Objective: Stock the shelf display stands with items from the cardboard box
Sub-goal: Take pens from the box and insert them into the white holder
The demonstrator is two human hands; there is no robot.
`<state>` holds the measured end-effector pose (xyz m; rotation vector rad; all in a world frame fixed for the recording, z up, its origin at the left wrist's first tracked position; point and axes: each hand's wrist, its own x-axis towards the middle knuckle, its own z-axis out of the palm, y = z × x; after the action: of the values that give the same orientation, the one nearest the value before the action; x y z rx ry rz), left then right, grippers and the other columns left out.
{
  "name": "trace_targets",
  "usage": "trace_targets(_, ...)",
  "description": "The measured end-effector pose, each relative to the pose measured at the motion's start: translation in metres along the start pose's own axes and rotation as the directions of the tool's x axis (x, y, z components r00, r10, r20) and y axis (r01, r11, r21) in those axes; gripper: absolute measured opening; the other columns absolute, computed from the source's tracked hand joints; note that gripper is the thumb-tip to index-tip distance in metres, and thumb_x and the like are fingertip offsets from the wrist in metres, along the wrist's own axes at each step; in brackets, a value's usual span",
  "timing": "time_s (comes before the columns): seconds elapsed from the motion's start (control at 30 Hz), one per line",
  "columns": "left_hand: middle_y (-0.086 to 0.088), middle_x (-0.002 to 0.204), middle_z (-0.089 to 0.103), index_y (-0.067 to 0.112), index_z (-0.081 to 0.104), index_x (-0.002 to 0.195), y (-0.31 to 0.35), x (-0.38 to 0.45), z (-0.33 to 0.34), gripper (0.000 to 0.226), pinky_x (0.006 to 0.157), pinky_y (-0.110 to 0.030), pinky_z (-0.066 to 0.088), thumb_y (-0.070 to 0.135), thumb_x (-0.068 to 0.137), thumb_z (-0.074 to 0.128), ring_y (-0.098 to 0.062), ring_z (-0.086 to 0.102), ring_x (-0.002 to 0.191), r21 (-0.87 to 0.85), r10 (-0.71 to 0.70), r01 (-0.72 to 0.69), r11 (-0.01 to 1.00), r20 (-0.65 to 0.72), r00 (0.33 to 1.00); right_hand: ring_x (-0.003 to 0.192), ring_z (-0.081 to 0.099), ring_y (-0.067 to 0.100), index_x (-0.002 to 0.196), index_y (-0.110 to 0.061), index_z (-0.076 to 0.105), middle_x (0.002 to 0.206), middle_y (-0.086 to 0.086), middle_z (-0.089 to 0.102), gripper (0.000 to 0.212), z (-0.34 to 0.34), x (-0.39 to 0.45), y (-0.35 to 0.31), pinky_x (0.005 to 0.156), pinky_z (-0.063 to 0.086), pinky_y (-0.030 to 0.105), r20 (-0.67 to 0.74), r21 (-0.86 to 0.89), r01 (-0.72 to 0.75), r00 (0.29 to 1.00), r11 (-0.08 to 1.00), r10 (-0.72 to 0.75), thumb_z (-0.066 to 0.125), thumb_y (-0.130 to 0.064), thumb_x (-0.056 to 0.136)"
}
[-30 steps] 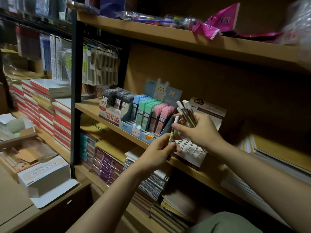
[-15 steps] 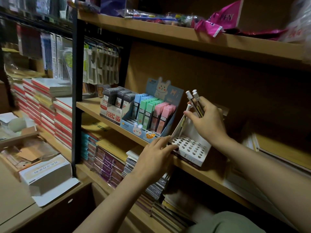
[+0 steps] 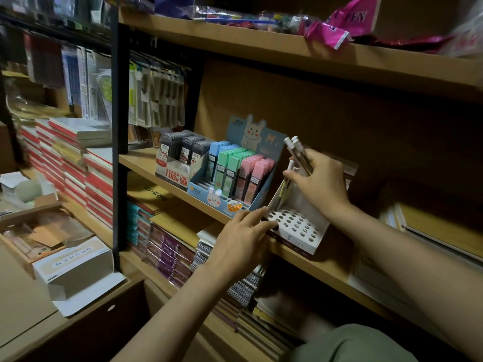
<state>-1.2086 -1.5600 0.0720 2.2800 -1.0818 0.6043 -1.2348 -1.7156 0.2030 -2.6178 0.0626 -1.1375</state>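
While our left hand (image 3: 241, 239) rests straight fingers on the near-left corner of the white stand (image 3: 298, 226) on the middle shelf (image 3: 337, 273) | right hand (image 3: 322, 184) grips two pencils (image 3: 300, 155), pinches a third (image 3: 286, 184) into a far-left hole | two lead displays (image 3: 230, 173) left.

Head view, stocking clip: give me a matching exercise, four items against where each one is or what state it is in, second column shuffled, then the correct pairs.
Items:
1. white display stand with holes
2. pencils
3. pastel lead cases
4. left hand

Places or states:
A. bunched in the right hand, white ends up
B. fingers resting on the stand's front left corner
C. on the middle shelf, most holes unfilled
D. standing in rows in the blue bunny display box

Pairs: 1-C, 2-A, 3-D, 4-B
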Motion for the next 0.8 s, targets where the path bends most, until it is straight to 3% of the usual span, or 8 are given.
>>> trace_targets(0.1, 0.008, 0.154, 0.033, 0.036, 0.048, 0.138, 0.0, 0.001, 0.0, 0.041, 0.104, -0.039, 0.043, 0.033, 0.096, 0.052, -0.019, 0.03, 0.137, -0.001, -0.007, 0.007, 1.0, 0.005, 1.0, 0.077, 0.051, 0.015, 0.085, -0.014, 0.063, 0.089, 0.0, 0.053, 0.018, 0.007, -0.004, 0.003, 0.063, 0.042, 0.028, -0.013, -0.018, -0.023, 1.0, 1.0, 0.023, 0.075, -0.027, 0.083)
trace_targets(0.3, 0.01, 0.154, 0.034, 0.036, 0.049, 0.137, 0.002, 0.001, -0.003, 0.041, 0.106, -0.037, 0.039, 0.032, 0.096, 0.052, -0.017, 0.028, 0.138, -0.017, -0.014, 0.014, 1.0, 0.024, 1.0, 0.068, 0.047, 0.007, 0.085, -0.025, 0.059, 0.079, -0.007, 0.049, 0.012, 0.005, -0.016, 0.004, 0.054, 0.031, 0.019, 0.049, -0.071, 0.001, 0.999, 0.997, 0.003, 0.069, -0.031, 0.088)
trace_targets(0.4, 0.009, 0.145, 0.041, 0.032, 0.053, 0.132, 0.007, 0.003, -0.011, 0.035, 0.109, -0.031, 0.034, 0.033, 0.097, 0.051, -0.011, 0.03, 0.134, -0.229, -0.093, 0.104, 0.968, 0.058, 0.994, 0.057, 0.05, 0.001, 0.083, -0.021, 0.057, 0.07, -0.009, 0.051, 0.018, -0.003, -0.021, 0.002, 0.051, 0.037, 0.011, 0.072, 0.155, -0.128, 0.99, 0.98, 0.118, 0.061, -0.035, 0.094)
trace_targets(0.5, 0.004, 0.119, 0.056, 0.021, 0.061, 0.119, 0.019, 0.008, -0.029, 0.026, 0.098, -0.032, 0.046, 0.032, 0.098, 0.05, -0.011, 0.051, 0.112, -0.552, -0.265, 0.24, 0.798, 0.035, 0.964, 0.046, 0.043, 0.007, 0.087, -0.012, 0.053, 0.066, -0.001, 0.051, 0.031, -0.012, -0.034, -0.012, 0.043, 0.038, 0.019, 0.421, 0.582, -0.503, 0.859, 0.639, 0.293, 0.052, -0.041, 0.097)
trace_targets(0.57, -0.002, 0.109, 0.063, 0.015, 0.063, 0.115, 0.027, 0.011, -0.043, 0.025, 0.092, -0.035, 0.049, 0.03, 0.099, 0.049, -0.018, 0.059, 0.103, -0.784, -0.346, 0.306, 0.541, 0.124, 0.93, 0.044, 0.037, 0.007, 0.083, -0.011, 0.048, 0.062, -0.001, 0.046, 0.033, -0.012, -0.047, -0.021, 0.038, 0.033, 0.018, 0.647, 0.642, -0.695, 0.718, 0.324, 0.257, 0.05, -0.04, 0.098)
trace_targets(0.63, -0.012, 0.114, 0.064, 0.011, 0.061, 0.119, 0.033, 0.013, -0.055, 0.033, 0.098, -0.042, 0.048, 0.033, 0.101, 0.046, -0.03, 0.059, 0.109, -0.902, -0.327, 0.358, 0.242, 0.272, 0.905, 0.042, 0.033, 0.006, 0.082, -0.012, 0.048, 0.056, -0.004, 0.039, 0.028, -0.012, -0.058, -0.03, 0.036, 0.029, 0.016, 0.758, 0.596, -0.777, 0.628, 0.205, 0.176, 0.052, -0.033, 0.099)
trace_targets(0.67, -0.016, 0.116, 0.063, 0.008, 0.061, 0.121, 0.034, 0.013, -0.06, 0.038, 0.1, -0.044, 0.046, 0.036, 0.101, 0.044, -0.033, 0.058, 0.112, -0.914, -0.291, 0.375, 0.152, 0.321, 0.901, 0.04, 0.034, 0.004, 0.082, -0.012, 0.05, 0.053, -0.005, 0.04, 0.022, -0.012, -0.063, -0.033, 0.035, 0.029, 0.016, 0.777, 0.572, -0.784, 0.612, 0.241, 0.149, 0.054, -0.027, 0.099)
trace_targets(0.8, -0.012, 0.103, 0.062, 0.006, 0.06, 0.122, 0.043, 0.01, -0.07, 0.046, 0.086, -0.034, 0.05, 0.042, 0.095, 0.048, -0.022, 0.06, 0.093, -0.895, -0.153, 0.437, 0.089, 0.421, 0.894, 0.05, 0.051, 0.001, 0.08, -0.011, 0.057, 0.059, -0.007, 0.054, 0.018, -0.006, -0.073, -0.039, 0.046, 0.041, 0.014, 0.631, 0.359, -0.468, 0.759, 0.807, 0.159, 0.074, -0.006, 0.079)
